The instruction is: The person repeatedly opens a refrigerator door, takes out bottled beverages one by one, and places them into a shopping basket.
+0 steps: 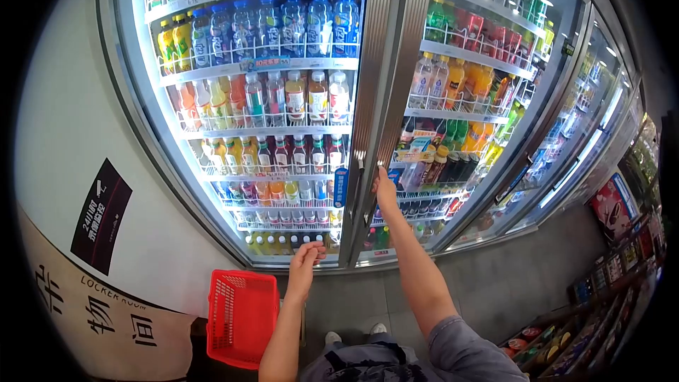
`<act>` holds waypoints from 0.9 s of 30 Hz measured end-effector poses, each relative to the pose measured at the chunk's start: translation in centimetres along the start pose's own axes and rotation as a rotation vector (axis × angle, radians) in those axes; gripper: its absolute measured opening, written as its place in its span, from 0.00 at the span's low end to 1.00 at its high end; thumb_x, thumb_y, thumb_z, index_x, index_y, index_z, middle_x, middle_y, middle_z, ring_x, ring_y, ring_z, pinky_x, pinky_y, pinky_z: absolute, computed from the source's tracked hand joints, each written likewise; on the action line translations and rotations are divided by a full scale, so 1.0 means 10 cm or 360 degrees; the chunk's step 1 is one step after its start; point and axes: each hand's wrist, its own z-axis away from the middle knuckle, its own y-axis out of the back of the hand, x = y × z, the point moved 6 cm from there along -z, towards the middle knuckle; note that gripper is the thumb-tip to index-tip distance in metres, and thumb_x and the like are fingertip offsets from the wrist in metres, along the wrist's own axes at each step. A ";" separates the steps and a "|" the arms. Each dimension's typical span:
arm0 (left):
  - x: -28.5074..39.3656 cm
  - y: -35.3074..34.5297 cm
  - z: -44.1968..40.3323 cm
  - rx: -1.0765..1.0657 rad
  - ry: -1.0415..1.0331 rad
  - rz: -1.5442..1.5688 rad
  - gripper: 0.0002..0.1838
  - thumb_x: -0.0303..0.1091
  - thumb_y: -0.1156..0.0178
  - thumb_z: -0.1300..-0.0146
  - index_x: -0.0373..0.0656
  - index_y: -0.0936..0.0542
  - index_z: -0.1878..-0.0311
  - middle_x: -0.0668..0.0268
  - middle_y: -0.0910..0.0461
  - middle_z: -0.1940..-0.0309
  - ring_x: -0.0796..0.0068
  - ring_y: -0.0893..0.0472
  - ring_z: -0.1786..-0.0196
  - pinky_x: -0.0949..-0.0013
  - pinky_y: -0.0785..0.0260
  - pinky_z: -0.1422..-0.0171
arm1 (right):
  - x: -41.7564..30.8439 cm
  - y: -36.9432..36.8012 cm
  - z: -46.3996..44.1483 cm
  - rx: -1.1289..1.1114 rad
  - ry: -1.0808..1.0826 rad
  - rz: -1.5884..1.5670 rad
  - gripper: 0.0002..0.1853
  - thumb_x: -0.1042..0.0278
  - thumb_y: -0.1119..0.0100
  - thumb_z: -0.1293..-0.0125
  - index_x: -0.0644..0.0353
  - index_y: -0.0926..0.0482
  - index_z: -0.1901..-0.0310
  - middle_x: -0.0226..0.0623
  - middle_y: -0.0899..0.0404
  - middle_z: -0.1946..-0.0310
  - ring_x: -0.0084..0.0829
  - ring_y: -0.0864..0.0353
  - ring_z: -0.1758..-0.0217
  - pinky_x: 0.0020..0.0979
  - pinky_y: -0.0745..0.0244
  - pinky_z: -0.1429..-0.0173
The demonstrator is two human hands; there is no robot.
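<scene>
My right hand [385,189] reaches forward to the glass-door fridge, its fingers curled at the dark handle of the right door [375,180]. The handle is partly hidden by the fingers. Low in front of the left glass door [311,239], my left hand [305,262] hovers with loosely bent fingers and nothing visible in them. Behind the left door stand rows of bottled drinks, among them blue-capped bottles [269,28] and dark juice bottles [281,155]. Through the right door I see orange drinks [479,81] and red bottles [472,25].
A red shopping basket [244,318] is at the lower left, beside my left forearm. A white wall with a black sign [101,216] borders the fridge. More fridge doors [566,127] continue right. Shelves of packaged goods [566,339] line the lower right of the grey floor [488,276].
</scene>
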 end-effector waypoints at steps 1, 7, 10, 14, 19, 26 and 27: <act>-0.02 0.00 -0.02 -0.0021 0.0003 0.0019 0.13 0.34 0.52 0.25 0.42 0.21 0.46 0.67 0.18 0.54 0.78 0.20 0.54 0.74 0.30 0.48 | -0.02 0.03 0.09 -0.0057 0.0048 -0.0067 0.25 0.45 0.53 0.24 0.51 0.36 0.77 0.22 0.41 0.81 0.21 0.40 0.76 0.26 0.40 0.66; -0.10 -0.31 -0.13 -0.0217 0.0050 0.0092 0.13 0.34 0.53 0.24 0.42 0.22 0.46 0.67 0.18 0.53 0.78 0.20 0.52 0.74 0.32 0.47 | 0.00 0.37 0.63 -0.0002 0.0134 -0.0057 0.24 0.49 0.55 0.23 0.53 0.37 0.77 0.24 0.41 0.81 0.22 0.38 0.75 0.27 0.38 0.65; -0.10 -0.44 -0.02 -0.0335 0.0038 0.0023 0.13 0.33 0.53 0.24 0.41 0.22 0.46 0.67 0.18 0.54 0.79 0.20 0.53 0.74 0.31 0.47 | -0.05 0.50 1.04 -0.0048 0.0043 -0.0058 0.24 0.51 0.57 0.22 0.55 0.35 0.77 0.25 0.38 0.80 0.23 0.35 0.74 0.28 0.36 0.64; -0.01 -0.55 0.14 -0.0274 0.0048 0.0071 0.13 0.32 0.53 0.24 0.40 0.22 0.46 0.66 0.18 0.54 0.78 0.21 0.53 0.73 0.31 0.46 | -0.10 0.72 1.40 -0.0063 0.0032 -0.0151 0.24 0.52 0.56 0.22 0.55 0.36 0.78 0.25 0.38 0.79 0.22 0.35 0.73 0.29 0.34 0.63; 0.10 -0.80 0.35 -0.0304 -0.0063 0.0100 0.13 0.32 0.53 0.25 0.40 0.22 0.46 0.66 0.18 0.54 0.79 0.21 0.54 0.74 0.31 0.47 | -0.25 1.18 1.97 0.0035 0.0178 0.0046 0.25 0.50 0.52 0.24 0.55 0.37 0.78 0.27 0.38 0.81 0.24 0.36 0.75 0.31 0.31 0.60; 0.14 -1.53 0.86 -0.0398 -0.0119 0.0016 0.14 0.35 0.52 0.25 0.39 0.22 0.45 0.64 0.19 0.54 0.77 0.20 0.55 0.72 0.31 0.47 | -0.58 1.84 2.81 0.0255 0.0174 0.0528 0.27 0.47 0.50 0.25 0.63 0.26 0.75 0.27 0.28 0.81 0.19 0.29 0.74 0.25 0.31 0.65; 0.15 -1.66 0.98 -0.0422 -0.0128 0.0011 0.14 0.35 0.51 0.25 0.39 0.23 0.45 0.64 0.19 0.53 0.77 0.20 0.54 0.71 0.31 0.47 | -0.62 1.96 2.94 0.0273 0.0207 0.0547 0.27 0.47 0.50 0.25 0.64 0.26 0.75 0.28 0.27 0.81 0.19 0.29 0.73 0.25 0.32 0.65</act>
